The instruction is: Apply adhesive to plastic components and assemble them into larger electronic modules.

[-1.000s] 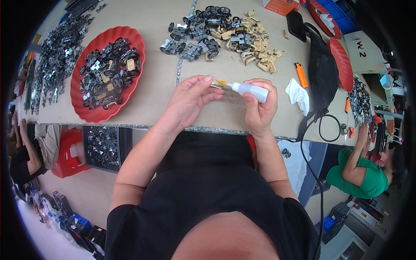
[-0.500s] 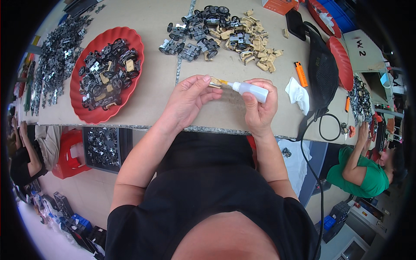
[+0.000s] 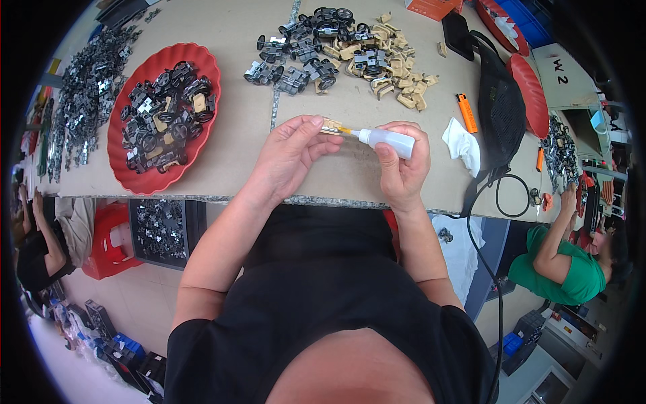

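Note:
Between thumb and fingers, my left hand (image 3: 296, 145) pinches a small tan plastic part (image 3: 331, 127). My right hand (image 3: 406, 161) is wrapped round a small white squeeze bottle (image 3: 390, 142), tilted with its thin yellowish nozzle (image 3: 346, 130) at the tan part; whether the tip touches it I cannot tell. Beyond my hands lies a heap of loose tan parts (image 3: 406, 74), against a pile of black and grey wheeled toy chassis (image 3: 306, 50). To the left, a red scalloped tray (image 3: 208, 57) holds more wheeled chassis, some with tan parts on them.
At the right lie an orange lighter (image 3: 466, 113), a crumpled white tissue (image 3: 461, 145), a black bag (image 3: 501, 101) with a dangling cable and a black phone (image 3: 458, 35). Dark small parts (image 3: 91, 87) cover the table's far left. A person in green (image 3: 565, 266) sits at the right.
Both hands hold nearly the same pose, with the nozzle still at the tan part. The view has shifted slightly.

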A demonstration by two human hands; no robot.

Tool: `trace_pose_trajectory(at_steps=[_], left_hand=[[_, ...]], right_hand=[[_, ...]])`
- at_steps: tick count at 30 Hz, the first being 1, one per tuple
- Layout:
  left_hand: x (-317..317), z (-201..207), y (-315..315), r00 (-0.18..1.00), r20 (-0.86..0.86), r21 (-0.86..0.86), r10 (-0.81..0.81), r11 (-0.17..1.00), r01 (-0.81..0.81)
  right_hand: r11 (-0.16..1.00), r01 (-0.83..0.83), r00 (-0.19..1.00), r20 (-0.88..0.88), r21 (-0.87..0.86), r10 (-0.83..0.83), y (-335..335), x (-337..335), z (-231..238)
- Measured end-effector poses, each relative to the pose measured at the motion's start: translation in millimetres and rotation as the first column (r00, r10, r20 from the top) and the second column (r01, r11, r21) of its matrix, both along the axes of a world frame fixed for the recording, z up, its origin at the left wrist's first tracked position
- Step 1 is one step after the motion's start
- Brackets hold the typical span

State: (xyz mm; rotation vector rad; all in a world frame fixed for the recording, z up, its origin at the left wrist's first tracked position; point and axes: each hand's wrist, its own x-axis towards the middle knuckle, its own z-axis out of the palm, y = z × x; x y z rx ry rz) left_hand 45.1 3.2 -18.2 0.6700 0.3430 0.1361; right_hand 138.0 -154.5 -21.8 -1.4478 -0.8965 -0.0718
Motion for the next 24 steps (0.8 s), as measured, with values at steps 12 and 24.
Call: trace_pose_trajectory(at_steps=[12, 24], left_hand=[[1.1, -2.6, 3.0, 0.999, 0.0, -0.015, -0.042, 0.999, 0.042], [7.8, 8.3, -5.0, 0.983, -0.098, 0.115, -0.157, 0.979, 0.168]], right_hand=[[0.966, 0.172, 0.771, -0.637, 0.193, -0.01, -21.2, 34.0, 17.8], [0.96, 0.277, 0.874, -0.403, -0.042, -0.27, -40.2, 45.3, -2.3]])
